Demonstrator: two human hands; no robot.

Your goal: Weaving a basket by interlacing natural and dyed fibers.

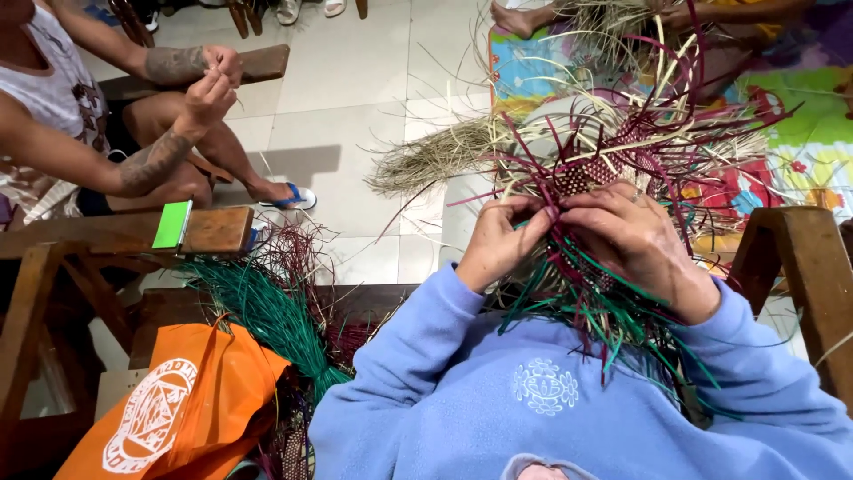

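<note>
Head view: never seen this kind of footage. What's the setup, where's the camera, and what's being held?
There is no machine here. The single picture comes from a camera worn on a person's head, looking down at their own two bare hands and light blue sweatshirt sleeves.

The left hand and the right hand both grip a half-woven piece of maroon, green and pale straw strips, whose loose ends stick out in all directions.

To the left, a bundle of loose green strips lies beside an orange fabric bag. A flat bright green block rests on a brown wooden bench.

Another person sits at upper left, hands raised together. The floor is pale tile, with a colourful mat at upper right.
</note>
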